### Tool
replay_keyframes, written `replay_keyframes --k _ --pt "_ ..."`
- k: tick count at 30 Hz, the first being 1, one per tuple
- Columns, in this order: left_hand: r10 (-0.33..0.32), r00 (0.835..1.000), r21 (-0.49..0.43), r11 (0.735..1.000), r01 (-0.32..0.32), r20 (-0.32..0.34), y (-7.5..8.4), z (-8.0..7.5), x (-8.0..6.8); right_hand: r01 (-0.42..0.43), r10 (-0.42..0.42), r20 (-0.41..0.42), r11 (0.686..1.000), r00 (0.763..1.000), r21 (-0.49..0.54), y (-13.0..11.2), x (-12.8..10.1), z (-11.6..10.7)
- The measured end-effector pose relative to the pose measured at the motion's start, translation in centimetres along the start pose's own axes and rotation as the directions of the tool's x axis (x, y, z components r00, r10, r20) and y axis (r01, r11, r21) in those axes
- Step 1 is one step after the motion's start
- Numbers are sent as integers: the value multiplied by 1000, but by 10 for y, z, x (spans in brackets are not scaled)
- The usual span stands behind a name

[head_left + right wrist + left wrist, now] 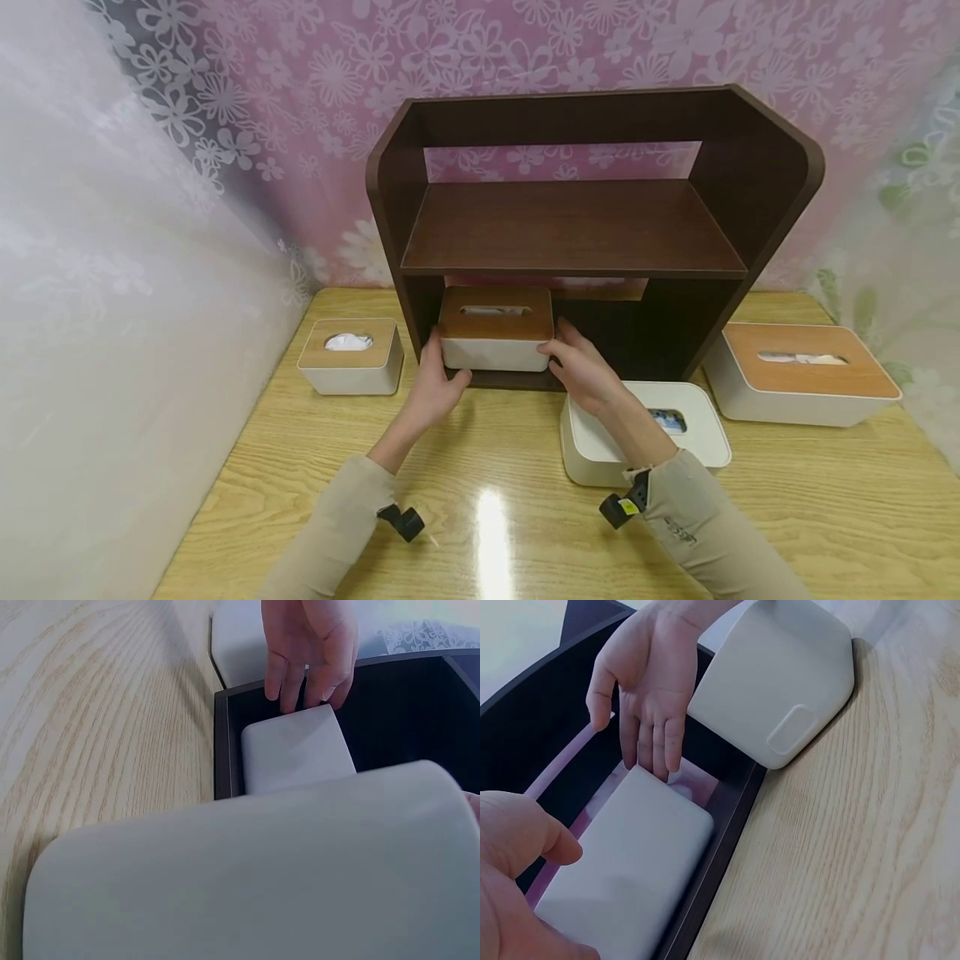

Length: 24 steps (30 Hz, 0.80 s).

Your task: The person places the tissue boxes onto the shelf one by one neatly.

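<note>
A tissue box with a brown wood-look lid and white sides sits in the lower left compartment of a dark brown desktop shelf. My left hand touches its left end, thumb toward the front. At the opposite end my right hand touches the right side near the front corner. Fairly straight fingers of the right hand show against the box in the left wrist view. From the right wrist view, the left hand's fingertips meet the box's far end. Whether the base rests fully on the shelf is unclear.
An all-white tissue box stands under my right forearm, before the shelf. A small wood-lidded tissue box is left of the shelf; a larger one is at right. The wooden table meets a pale wall on the left.
</note>
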State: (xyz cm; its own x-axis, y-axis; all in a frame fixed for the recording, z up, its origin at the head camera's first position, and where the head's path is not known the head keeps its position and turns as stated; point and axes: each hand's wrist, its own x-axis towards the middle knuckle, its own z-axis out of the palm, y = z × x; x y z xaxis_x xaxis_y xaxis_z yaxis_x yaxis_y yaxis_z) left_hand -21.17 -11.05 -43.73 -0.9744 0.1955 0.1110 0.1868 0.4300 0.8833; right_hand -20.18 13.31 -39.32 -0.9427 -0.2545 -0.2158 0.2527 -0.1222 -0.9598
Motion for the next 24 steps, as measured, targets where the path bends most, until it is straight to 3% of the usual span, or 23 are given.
replay_keyframes --k 9,16,24 --pt "-3 1000 8 1000 3 12 7 -3 -9 21 -21 3 1000 1000 -11 0 -4 2" --pt "-5 1000 25 1000 5 -10 19 5 -13 40 -40 50 999 998 -14 -3 -9 -8" --pt "-2 1000 -22 1000 2 12 34 15 -19 52 -46 79 996 996 -74 -8 -18 -25"
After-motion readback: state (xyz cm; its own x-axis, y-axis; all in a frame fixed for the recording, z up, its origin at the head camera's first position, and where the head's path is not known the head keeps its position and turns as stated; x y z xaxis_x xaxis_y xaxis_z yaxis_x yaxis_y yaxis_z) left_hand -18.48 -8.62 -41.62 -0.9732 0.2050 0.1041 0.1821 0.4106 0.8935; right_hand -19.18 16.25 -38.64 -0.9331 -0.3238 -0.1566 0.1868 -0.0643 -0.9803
